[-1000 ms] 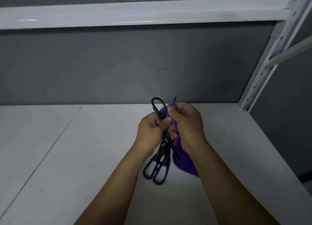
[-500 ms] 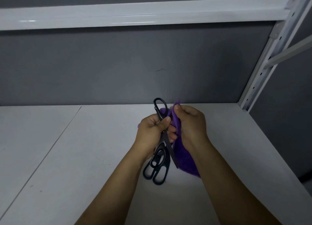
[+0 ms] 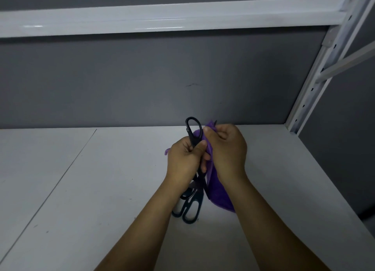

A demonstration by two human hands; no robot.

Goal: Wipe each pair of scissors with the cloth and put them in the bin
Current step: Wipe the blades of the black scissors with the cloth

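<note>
Scissors: two, both black. The first pair [image 3: 193, 128] is in my left hand [image 3: 185, 159]; the second pair [image 3: 191, 208] lies on the shelf [image 3: 81, 189]. One purple cloth [image 3: 220, 197], in my right hand [image 3: 227, 148]. One upright [image 3: 316, 83], one crossbeam [image 3: 162, 18].

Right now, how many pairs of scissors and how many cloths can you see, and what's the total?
Scissors, black: 2 (upper scissors gripped in the left hand; lower scissors showing below that hand)
Cloth, purple: 1 (cloth held by the right hand)
Total: 3
</note>
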